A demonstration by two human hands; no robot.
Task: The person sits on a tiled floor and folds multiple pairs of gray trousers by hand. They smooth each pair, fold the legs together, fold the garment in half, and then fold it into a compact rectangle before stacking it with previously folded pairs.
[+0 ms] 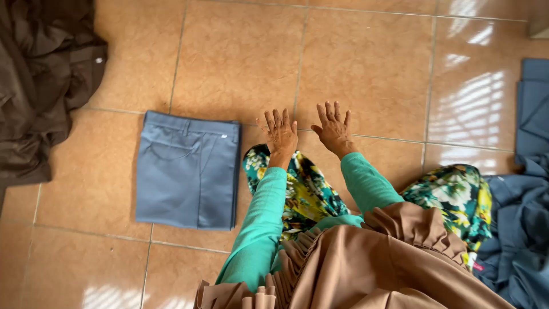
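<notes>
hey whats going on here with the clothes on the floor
A person sits on a tiled floor with both hands out in front, fingers spread, holding nothing. The left hand and right hand hover over bare tile, apart from any garment. Nearest the left hand lies a neatly folded pair of grey-blue trousers, flat on the floor. A heap of dark brown cloth sits at the far left, and a pile of unfolded blue garments lies on the right.

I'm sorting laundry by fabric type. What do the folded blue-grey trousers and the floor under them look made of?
The folded blue-grey trousers look like smooth woven cloth, perhaps a cotton or polyester blend: matte, with crisp folds and flat seams. The floor looks like glazed ceramic tile: mottled terracotta squares, grout lines and glossy window reflections.
</notes>
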